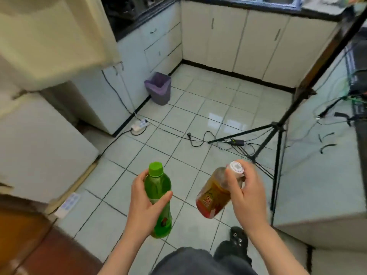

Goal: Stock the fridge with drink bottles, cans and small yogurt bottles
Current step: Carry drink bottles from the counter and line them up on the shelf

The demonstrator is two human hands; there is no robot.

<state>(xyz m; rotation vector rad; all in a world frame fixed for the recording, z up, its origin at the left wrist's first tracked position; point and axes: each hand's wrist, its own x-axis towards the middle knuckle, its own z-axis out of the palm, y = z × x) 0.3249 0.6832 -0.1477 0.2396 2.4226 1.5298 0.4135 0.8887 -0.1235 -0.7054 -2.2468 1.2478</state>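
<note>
View from a head-worn camera, looking down at a pale tiled kitchen floor. In the near middle, two bare forearms reach forward, each hand carrying a drink. The left hand grips a green bottle with a bright green cap, held almost upright; its fingers curl round the left side of the body while the thumb crosses the front. The right hand holds an amber tea bottle with a red label and white cap, tilted so the cap points up and to the right, with the hand wrapped round the neck and shoulder. The bottles are apart, both in the air above the floor. To the left stands a cream fridge; its inside is out of sight, so I cannot tell whether anything is already on its shelves. Farther off, a small bin with a purple liner sits by the left cabinets, a white power strip lies nearer, and a black tripod stands at right among trailing cables. Judging by this, stocking is under way but these two bottles are not yet put away; no cans or yogurt bottles are visible here.
</note>
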